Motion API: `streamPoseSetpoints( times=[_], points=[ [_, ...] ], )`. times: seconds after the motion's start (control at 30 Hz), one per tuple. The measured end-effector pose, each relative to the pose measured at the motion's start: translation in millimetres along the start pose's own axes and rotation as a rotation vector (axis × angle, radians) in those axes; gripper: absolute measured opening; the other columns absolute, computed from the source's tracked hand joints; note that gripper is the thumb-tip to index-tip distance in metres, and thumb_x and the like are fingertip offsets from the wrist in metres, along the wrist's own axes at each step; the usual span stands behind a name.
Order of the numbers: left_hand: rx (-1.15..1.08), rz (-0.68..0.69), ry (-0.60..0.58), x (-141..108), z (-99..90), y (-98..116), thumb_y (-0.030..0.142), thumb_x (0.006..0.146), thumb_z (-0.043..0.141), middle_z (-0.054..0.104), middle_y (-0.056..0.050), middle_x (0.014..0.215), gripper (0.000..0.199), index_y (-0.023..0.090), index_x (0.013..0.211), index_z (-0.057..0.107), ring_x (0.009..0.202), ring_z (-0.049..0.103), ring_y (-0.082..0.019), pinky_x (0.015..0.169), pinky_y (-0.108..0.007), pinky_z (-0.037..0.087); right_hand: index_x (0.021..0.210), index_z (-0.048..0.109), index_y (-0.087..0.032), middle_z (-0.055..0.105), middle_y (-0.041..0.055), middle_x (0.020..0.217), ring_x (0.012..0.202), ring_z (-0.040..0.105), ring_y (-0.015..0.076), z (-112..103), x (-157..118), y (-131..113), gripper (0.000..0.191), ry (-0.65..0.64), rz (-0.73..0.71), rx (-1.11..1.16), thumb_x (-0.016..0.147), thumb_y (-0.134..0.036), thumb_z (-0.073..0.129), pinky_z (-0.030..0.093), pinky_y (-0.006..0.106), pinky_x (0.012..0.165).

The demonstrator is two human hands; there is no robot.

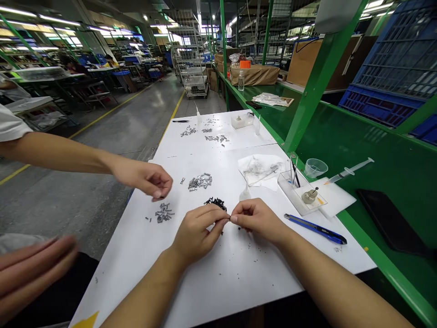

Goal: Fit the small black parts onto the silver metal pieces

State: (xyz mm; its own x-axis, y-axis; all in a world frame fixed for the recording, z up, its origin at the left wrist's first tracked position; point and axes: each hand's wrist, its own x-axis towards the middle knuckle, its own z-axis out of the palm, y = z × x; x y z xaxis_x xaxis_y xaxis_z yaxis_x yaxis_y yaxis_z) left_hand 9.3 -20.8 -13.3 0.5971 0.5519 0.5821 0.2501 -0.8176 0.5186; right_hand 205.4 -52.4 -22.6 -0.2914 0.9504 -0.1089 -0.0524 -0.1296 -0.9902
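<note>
My left hand [201, 232] and my right hand [256, 218] meet fingertip to fingertip over the white tabletop [211, 291]. Both are closed in a pinch around something dark and tiny, too small to name. Just behind the fingers lies a pile of small black parts [215, 202], partly hidden by my left hand. Beyond it sits a heap of small metal-grey parts [200, 181]. Another pile of grey pieces [164, 212] rests to the left, below a co-worker's hand [150, 178] that reaches in with curled fingers. Tiny dark specks are scattered beneath my right hand.
A blue utility knife [316, 228] lies right of my right forearm. Behind it stand a tray with a small metal-topped bottle [309, 196], a syringe [350, 171], a plastic cup [316, 167] and stained tissue [261, 169]. A co-worker's blurred second hand [37, 273] is at lower left. A green post [312, 91] rises at right.
</note>
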Motion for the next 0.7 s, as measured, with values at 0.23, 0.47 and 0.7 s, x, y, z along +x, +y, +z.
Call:
streamPoseSetpoints(
  times=[0.23, 0.47, 0.7],
  points=[
    [-0.1, -0.358, -0.229, 4, -10.8, 1, 0.022, 0.091, 0.053, 0.061, 0.001, 0.071, 0.017, 0.019, 0.079, 0.064, 0.064, 0.051, -0.011, 0.06, -0.024, 0.04, 0.08, 0.066, -0.017, 0.048, -0.0044, 0.063, 0.06, 0.041, 0.009, 0, -2, -4, 0.02, -0.035, -0.025, -0.26, 0.086, -0.036, 0.062, 0.03, 0.023, 0.054],
    [-0.52, -0.625, -0.311, 2, -8.7, -10, 0.037, 0.086, 0.062, 0.048, 0.002, 0.065, 0.023, 0.017, 0.077, 0.058, 0.06, 0.044, -0.011, 0.055, -0.023, 0.037, 0.082, 0.064, -0.019, 0.048, -0.0041, 0.066, 0.061, 0.04, 0.0101, 1, -2, -2, 0.022, -0.112, -0.075, -0.31, 0.089, -0.039, 0.058, 0.032, 0.024, 0.055],
    [-0.32, -0.471, -0.125, -1, 3.1, -6, 0.029, 0.089, 0.056, 0.053, 0.001, 0.066, 0.018, 0.018, 0.076, 0.057, 0.059, 0.048, -0.011, 0.054, -0.024, 0.041, 0.078, 0.061, -0.018, 0.049, -0.0035, 0.064, 0.06, 0.041, 0.0107, 2, -3, -3, 0.022, 0.016, -0.095, -0.334, 0.088, -0.037, 0.057, 0.032, 0.023, 0.054]
  ],
)
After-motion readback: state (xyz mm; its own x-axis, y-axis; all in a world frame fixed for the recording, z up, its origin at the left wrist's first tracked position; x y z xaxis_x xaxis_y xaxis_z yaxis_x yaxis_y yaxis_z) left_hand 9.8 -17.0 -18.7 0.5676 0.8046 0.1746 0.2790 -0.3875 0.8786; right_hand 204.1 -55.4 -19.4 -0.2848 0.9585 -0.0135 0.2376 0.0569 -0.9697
